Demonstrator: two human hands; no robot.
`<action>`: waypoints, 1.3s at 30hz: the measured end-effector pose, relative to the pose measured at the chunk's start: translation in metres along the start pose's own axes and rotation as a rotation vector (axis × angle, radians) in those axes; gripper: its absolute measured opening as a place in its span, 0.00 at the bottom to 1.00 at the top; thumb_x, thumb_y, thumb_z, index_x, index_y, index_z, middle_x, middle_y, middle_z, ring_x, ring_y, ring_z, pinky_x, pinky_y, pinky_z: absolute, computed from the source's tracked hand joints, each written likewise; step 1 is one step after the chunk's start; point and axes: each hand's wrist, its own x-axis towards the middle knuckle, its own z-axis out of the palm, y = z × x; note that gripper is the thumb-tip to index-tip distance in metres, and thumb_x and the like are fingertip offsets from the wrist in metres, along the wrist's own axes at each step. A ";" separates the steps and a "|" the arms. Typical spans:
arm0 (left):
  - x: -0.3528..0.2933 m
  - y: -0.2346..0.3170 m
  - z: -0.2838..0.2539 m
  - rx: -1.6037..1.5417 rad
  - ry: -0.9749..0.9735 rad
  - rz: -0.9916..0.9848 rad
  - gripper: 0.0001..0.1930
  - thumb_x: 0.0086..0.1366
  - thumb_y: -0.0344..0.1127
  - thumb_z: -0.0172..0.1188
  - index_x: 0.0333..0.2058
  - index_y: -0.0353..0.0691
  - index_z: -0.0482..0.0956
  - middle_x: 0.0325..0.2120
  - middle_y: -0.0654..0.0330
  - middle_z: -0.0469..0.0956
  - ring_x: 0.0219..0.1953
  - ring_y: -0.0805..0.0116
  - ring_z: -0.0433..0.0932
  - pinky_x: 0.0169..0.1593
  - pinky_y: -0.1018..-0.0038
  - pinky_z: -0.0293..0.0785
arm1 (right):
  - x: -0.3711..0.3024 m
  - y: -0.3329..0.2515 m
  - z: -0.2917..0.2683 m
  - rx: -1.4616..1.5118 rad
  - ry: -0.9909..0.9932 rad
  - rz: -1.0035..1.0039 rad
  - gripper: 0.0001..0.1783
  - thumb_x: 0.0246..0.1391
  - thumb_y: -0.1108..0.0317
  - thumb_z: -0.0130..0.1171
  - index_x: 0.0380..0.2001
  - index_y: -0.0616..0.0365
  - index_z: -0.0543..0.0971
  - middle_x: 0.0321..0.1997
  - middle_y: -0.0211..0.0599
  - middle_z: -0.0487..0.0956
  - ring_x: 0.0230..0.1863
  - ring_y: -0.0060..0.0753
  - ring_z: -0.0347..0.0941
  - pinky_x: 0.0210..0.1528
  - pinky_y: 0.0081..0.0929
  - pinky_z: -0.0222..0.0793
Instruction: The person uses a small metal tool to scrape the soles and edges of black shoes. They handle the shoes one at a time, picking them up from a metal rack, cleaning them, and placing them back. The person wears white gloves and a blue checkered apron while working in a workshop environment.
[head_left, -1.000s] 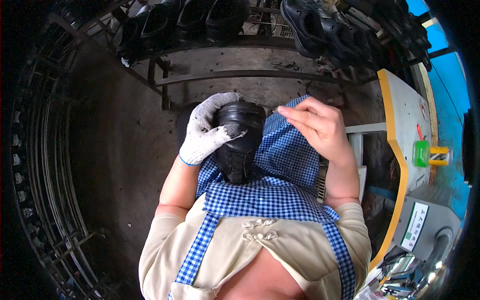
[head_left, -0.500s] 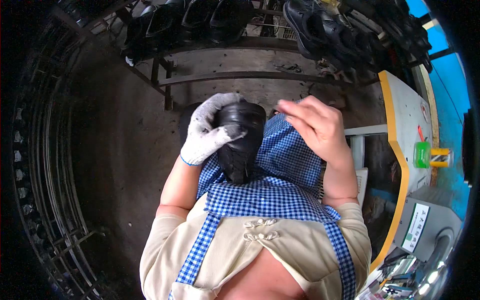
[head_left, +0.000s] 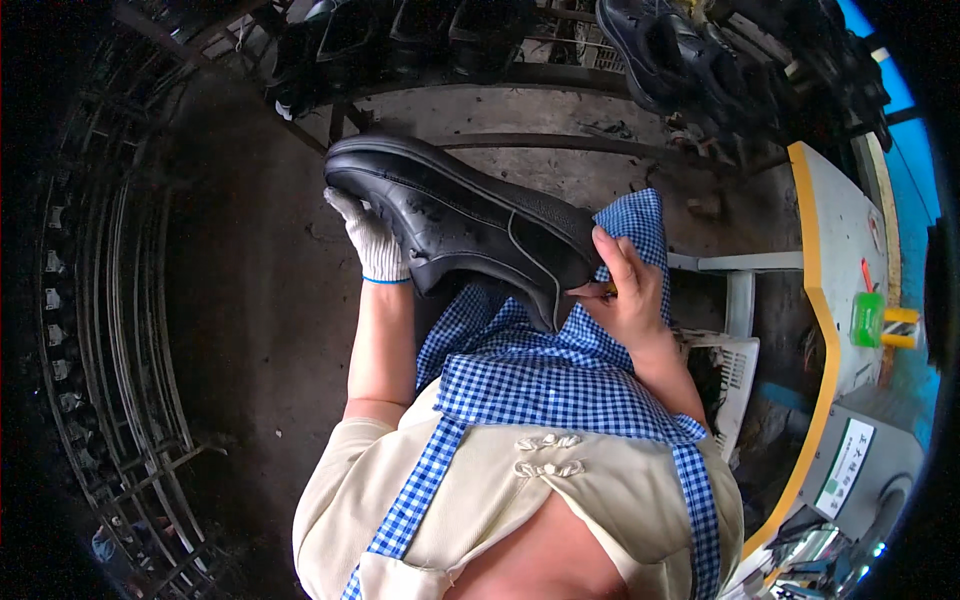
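Note:
A black leather shoe (head_left: 470,225) is held on its side above my lap, sole edge away from me and its opening toward me. My left hand (head_left: 370,235), in a white knit glove, grips it near the toe; part of the hand is hidden by the shoe. At the heel end is my bare right hand (head_left: 630,295), its fingers bent together beside the shoe's back. A small yellowish bit shows between those fingers, too small to name. The blue checked apron (head_left: 540,385) covers my lap beneath.
A metal rack (head_left: 540,75) with several black shoes (head_left: 415,35) stands ahead. On the right is a white table with a yellow edge (head_left: 815,270), holding a green container (head_left: 866,320) and a grey machine (head_left: 875,440). A white plastic crate (head_left: 738,385) sits below it. Metal racking (head_left: 120,330) lines the left.
The shoe has turned from pointing end-on at me to lying sideways, toe to the left. My left hand has shifted to the toe, and my right hand has come down to the heel.

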 end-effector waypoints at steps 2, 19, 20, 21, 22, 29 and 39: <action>-0.002 -0.004 -0.002 -0.037 -0.025 -0.043 0.45 0.55 0.75 0.46 0.59 0.44 0.67 0.57 0.56 0.69 0.58 0.54 0.67 0.64 0.57 0.61 | 0.007 0.002 -0.004 0.013 0.037 -0.071 0.48 0.32 0.71 0.74 0.61 0.54 0.63 0.40 0.40 0.78 0.33 0.41 0.80 0.27 0.30 0.77; -0.069 -0.050 -0.001 0.507 -0.138 -0.757 0.28 0.68 0.54 0.46 0.61 0.46 0.62 0.52 0.56 0.73 0.46 0.62 0.78 0.31 0.73 0.81 | 0.041 0.023 -0.026 0.896 0.268 0.420 0.48 0.40 0.65 0.75 0.60 0.64 0.58 0.54 0.40 0.71 0.50 0.28 0.71 0.43 0.19 0.71; -0.070 -0.053 -0.002 0.522 -0.152 -0.762 0.28 0.68 0.55 0.45 0.61 0.46 0.62 0.52 0.56 0.73 0.46 0.63 0.78 0.31 0.73 0.80 | 0.040 0.025 -0.027 0.895 0.267 0.436 0.47 0.40 0.65 0.74 0.60 0.64 0.58 0.53 0.40 0.71 0.50 0.28 0.71 0.43 0.19 0.71; -0.072 -0.054 0.000 0.539 -0.160 -0.763 0.28 0.68 0.55 0.45 0.61 0.47 0.61 0.52 0.57 0.73 0.45 0.64 0.78 0.30 0.74 0.80 | 0.040 0.027 -0.028 0.901 0.263 0.451 0.47 0.41 0.65 0.74 0.60 0.64 0.58 0.53 0.39 0.71 0.49 0.28 0.71 0.43 0.19 0.71; -0.074 -0.055 0.004 0.556 -0.168 -0.764 0.28 0.68 0.55 0.45 0.61 0.47 0.61 0.52 0.57 0.73 0.45 0.64 0.79 0.30 0.74 0.80 | 0.038 0.029 -0.030 0.907 0.259 0.466 0.47 0.41 0.65 0.74 0.60 0.64 0.58 0.53 0.39 0.71 0.49 0.28 0.71 0.42 0.19 0.71; -0.059 -0.057 -0.008 0.555 -0.210 -0.581 0.25 0.67 0.46 0.52 0.60 0.45 0.63 0.53 0.57 0.71 0.54 0.64 0.71 0.58 0.67 0.68 | 0.038 0.019 -0.026 0.857 0.239 0.393 0.51 0.35 0.63 0.77 0.61 0.63 0.57 0.54 0.42 0.69 0.53 0.33 0.69 0.55 0.29 0.67; -0.074 -0.024 0.125 0.834 -0.643 -0.330 0.15 0.61 0.32 0.60 0.46 0.34 0.75 0.38 0.63 0.79 0.40 0.75 0.75 0.48 0.77 0.71 | 0.064 0.012 -0.033 0.460 0.050 0.148 0.41 0.35 0.64 0.75 0.55 0.58 0.70 0.54 0.44 0.72 0.46 0.35 0.75 0.42 0.26 0.73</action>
